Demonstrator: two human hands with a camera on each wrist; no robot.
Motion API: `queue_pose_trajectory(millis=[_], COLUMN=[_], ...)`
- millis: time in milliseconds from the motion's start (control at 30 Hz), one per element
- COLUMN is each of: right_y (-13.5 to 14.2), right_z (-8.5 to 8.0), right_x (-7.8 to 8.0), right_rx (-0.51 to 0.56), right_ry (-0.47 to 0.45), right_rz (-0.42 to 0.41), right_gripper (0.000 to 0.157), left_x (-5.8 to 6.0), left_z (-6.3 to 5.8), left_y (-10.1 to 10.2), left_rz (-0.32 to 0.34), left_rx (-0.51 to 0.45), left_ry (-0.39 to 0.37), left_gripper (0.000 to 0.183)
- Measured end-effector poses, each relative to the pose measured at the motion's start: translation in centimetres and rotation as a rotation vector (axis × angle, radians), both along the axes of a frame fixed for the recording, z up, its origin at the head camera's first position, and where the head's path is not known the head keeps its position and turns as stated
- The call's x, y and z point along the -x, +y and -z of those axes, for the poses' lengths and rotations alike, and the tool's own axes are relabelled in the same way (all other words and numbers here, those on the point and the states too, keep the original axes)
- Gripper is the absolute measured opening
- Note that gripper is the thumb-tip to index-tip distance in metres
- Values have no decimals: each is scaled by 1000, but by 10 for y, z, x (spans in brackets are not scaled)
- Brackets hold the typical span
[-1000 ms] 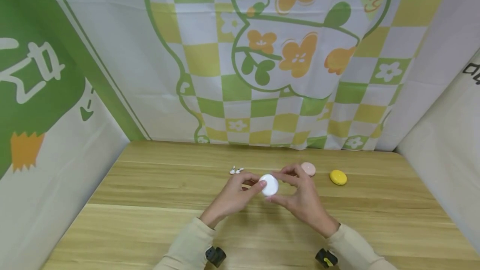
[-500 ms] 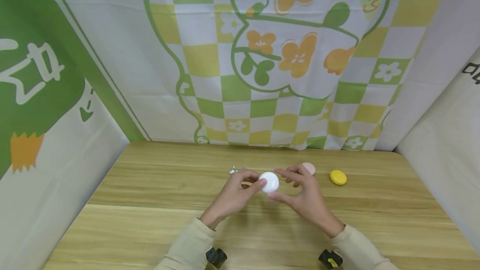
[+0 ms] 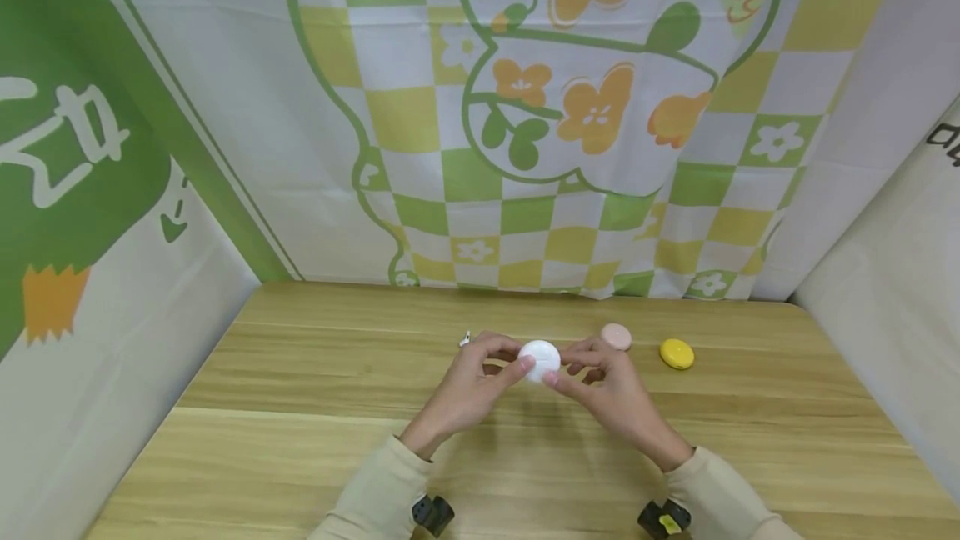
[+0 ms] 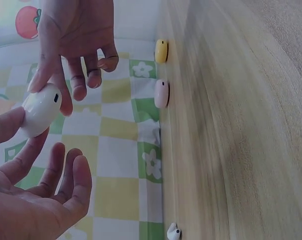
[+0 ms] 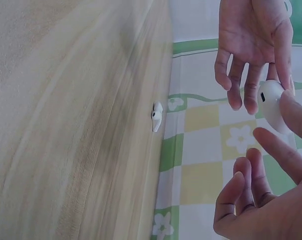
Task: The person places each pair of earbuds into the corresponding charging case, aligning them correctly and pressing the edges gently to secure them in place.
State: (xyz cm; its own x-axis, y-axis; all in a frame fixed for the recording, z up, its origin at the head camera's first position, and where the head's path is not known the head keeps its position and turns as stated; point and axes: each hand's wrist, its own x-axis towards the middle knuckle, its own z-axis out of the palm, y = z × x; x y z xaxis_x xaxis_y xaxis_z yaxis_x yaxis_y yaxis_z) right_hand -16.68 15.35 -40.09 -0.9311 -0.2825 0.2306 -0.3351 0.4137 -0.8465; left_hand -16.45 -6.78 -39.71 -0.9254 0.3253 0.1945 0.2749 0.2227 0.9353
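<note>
A round white earbud case point(image 3: 540, 362) is held above the table between both hands, its lid looking shut. My left hand point(image 3: 471, 390) pinches its left side, thumb on top. My right hand point(image 3: 613, 397) has its thumb on the near right edge and its index finger at the far side. A small dark port shows on the underside of the white case point(image 4: 43, 107) in the left wrist view. Behind the left fingers lies a white earbud point(image 3: 465, 338). The right wrist view shows the white earbuds point(image 5: 156, 117) on the wood, overlapping.
To the right of the hands, a pink round case point(image 3: 617, 337) and a yellow round case point(image 3: 677, 354) lie on the wooden table point(image 3: 300, 390). A patterned cloth point(image 3: 517, 223) hangs along the table's back edge, and cloth walls flank both sides.
The right hand's fingers drew off the white case, then came back onto it, with the thumb now on its near edge. The case tilted slightly, and the left hand shifted little.
</note>
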Motion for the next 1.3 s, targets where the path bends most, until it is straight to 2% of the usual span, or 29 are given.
queue_pose_trajectory(millis=[200,400,567,933,1300], right_y=[-1,-1,-1,-2,-2], right_z=[-1,-2,-1,0,3], right_x=[0,-2,-2,-3,-3], right_rx=[28,75,103,110,124], right_ry=[-42,-94,-119,-103,-74], right_rz=[-18,2,24,-1,-20], right_gripper=[17,16,17,17,16], left_x=[0,-1,-1,1,0], left_z=[-1,-4,-7,-12,-14], left_y=[0,-1,-2,1,2], left_rz=[11,39,35,16,16], left_rx=[15,44,68,81,91], left_ry=[5,25,51,91,70], left_gripper=[26,28,31,25,25])
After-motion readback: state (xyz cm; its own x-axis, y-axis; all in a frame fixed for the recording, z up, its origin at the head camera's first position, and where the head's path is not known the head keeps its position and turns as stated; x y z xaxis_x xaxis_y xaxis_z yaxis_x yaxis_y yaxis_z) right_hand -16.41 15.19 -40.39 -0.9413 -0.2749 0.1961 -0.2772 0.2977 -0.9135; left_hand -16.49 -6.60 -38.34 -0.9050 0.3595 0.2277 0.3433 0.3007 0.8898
